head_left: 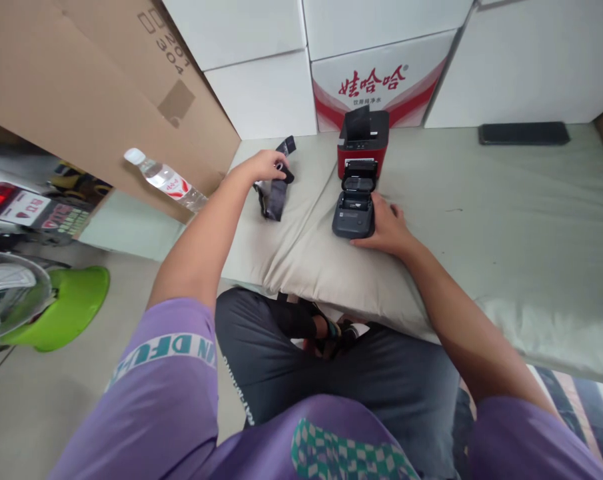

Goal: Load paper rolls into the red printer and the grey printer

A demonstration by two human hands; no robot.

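While you sit at the pale grey-green cushioned surface (506, 220) that fills the centre and right of the frame, white cartons (261, 60) line the top edge, one printed in red (376, 83), and a large brown cardboard sheet (81, 93) leans at upper left. A red-and-black label printer (364, 143) stands at upper centre, just below the red-printed carton. Touching its front sits a smaller dark grey label printer (354, 203) with its lid raised. Your right hand (388, 227) rests against that printer's right side, fingers loosely curved, gripping nothing I can confirm. Your left hand (266, 165), left of centre, pinches a black plastic pouch (276, 190) lying on the cushion. A water bottle (164, 180) lies tilted at left. A black phone (524, 133) lies at upper right.
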